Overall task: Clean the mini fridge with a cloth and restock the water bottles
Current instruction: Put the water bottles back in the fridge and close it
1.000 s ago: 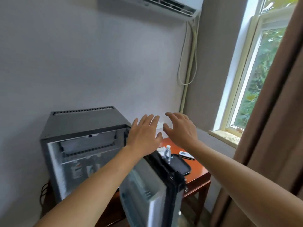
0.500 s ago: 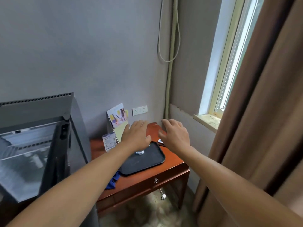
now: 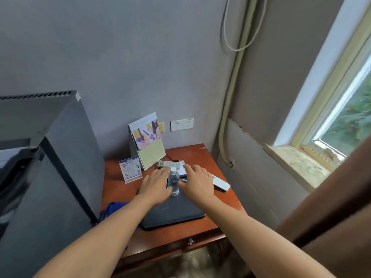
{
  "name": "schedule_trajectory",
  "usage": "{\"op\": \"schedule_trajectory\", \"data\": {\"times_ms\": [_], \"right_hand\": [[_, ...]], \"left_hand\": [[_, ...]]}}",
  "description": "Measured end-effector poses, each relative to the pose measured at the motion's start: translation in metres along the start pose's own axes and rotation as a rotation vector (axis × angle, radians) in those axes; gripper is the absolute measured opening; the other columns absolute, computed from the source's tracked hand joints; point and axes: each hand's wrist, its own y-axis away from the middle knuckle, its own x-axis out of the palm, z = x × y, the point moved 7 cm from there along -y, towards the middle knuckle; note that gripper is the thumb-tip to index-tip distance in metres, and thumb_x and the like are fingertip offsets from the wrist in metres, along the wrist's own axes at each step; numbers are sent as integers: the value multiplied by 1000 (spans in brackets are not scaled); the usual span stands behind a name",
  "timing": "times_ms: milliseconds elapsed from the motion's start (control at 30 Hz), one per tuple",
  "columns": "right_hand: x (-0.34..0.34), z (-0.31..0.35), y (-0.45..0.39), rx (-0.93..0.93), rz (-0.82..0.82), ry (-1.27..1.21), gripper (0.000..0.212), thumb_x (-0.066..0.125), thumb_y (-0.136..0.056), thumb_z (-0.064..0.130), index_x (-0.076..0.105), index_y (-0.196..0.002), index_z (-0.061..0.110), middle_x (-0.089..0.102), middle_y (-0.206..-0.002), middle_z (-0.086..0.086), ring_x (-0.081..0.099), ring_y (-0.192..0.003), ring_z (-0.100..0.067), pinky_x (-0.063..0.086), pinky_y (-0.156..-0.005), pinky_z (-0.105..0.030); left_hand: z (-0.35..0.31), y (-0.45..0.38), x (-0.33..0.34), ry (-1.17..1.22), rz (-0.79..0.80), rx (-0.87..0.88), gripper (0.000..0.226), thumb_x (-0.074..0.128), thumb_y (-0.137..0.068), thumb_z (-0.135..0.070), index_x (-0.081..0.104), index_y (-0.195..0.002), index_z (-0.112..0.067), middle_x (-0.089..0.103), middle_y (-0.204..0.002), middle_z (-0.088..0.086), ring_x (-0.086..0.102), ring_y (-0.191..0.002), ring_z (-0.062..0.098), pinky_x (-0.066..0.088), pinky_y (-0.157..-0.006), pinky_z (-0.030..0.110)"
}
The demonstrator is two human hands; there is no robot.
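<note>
One water bottle, one black tray and two remotes sit on the counter. Two printed stand-up cards stand there, and one blue cloth lies there. One mini fridge stands beside it; two hands are in view.

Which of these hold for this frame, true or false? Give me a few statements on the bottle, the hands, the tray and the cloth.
1. The water bottle stands upright on the black tray. True.
2. The left hand has lifted the bottle off the tray. False: the bottle sits on the tray between the left hand and the right hand, neither gripping it.
3. The blue cloth lies on the table's left side beside the mini fridge. True.
4. The right hand holds the cloth. False: its fingers are spread and hold nothing.
5. Two wall sockets sit above the wooden table. True.
</note>
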Motion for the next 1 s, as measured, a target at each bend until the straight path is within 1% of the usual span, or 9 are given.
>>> {"op": "schedule_trajectory", "data": {"times_ms": [233, 333, 433, 467, 533, 700, 867, 933, 1000], "right_hand": [[103, 3, -128, 60, 293, 30, 55, 49, -96, 48, 37, -146, 27, 50, -142, -9, 45, -132, -34, 37, -108, -49], [145, 1, -160, 67, 393, 58, 49, 45, -99, 46, 39, -142, 24, 53, -135, -11, 49, -125, -35, 44, -96, -46], [174, 1, -171, 47, 424, 55, 35, 44, -103, 45, 44, -121, 15, 63, -121, -13, 62, -109, -36, 49, -77, -41], [179, 3, -173, 38, 417, 43, 33, 44, -104, 45, 43, -115, 14, 66, -116, -14, 65, -103, -36, 46, -69, -39], [182, 7, -174, 2, 405, 43, 33, 43, -105, 45, 43, -112, 13, 69, -112, -13, 68, -98, -35, 41, -64, -36], [160, 6, -152, -24, 374, 49, 35, 40, -106, 45, 43, -117, 12, 72, -109, -13, 70, -96, -35, 41, -64, -36], [83, 31, -109, -105, 243, 95, 31, 39, -105, 39, 44, -123, 14, 71, -112, -13, 69, -97, -36, 39, -66, -37], [39, 45, -87, -123, 138, 76, 27, 37, -106, 33, 46, -122, 14, 71, -111, -12, 68, -97, -35, 37, -67, -36], [-9, 62, -53, -152, 6, 32, 27, 38, -105, 33, 49, -120, 13, 71, -109, -12, 68, -95, -35, 37, -67, -35]], "left_hand": [[45, -108, 56, 100, 96, -81, 77, 64, -86, -14, 31, -154, -25, 37, -159, -5, 34, -146, 17, 33, -118, 42], [64, -129, 80, 110, 141, -106, 76, 65, -90, -20, 27, -157, -22, 34, -161, -3, 30, -148, 19, 30, -120, 41], [84, -130, 104, 138, 201, -159, 78, 65, -94, -30, 23, -159, -23, 27, -165, -4, 24, -152, 18, 25, -124, 43], [89, -130, 108, 151, 216, -174, 79, 66, -95, -31, 23, -160, -23, 26, -166, -4, 22, -153, 17, 24, -124, 43], [93, -129, 109, 157, 223, -184, 79, 66, -95, -32, 22, -160, -23, 26, -166, -4, 22, -153, 17, 22, -124, 42], [79, -118, 85, 232, 226, -178, 79, 66, -94, -25, 24, -160, -26, 31, -164, -2, 33, -149, 19, 31, -120, 38], [48, -80, 35, 325, 245, -148, 86, 70, -83, -18, 29, -157, -34, 44, -157, -1, 48, -138, 24, 45, -111, 41], [28, -57, 8, 392, 213, -119, 77, 63, -84, -11, 35, -152, -34, 54, -147, 1, 56, -127, 25, 50, -103, 40], [10, -24, -31, 409, 77, -100, 61, 57, -92, -7, 43, -147, -30, 58, -142, 5, 57, -124, 25, 47, -100, 35]]}}
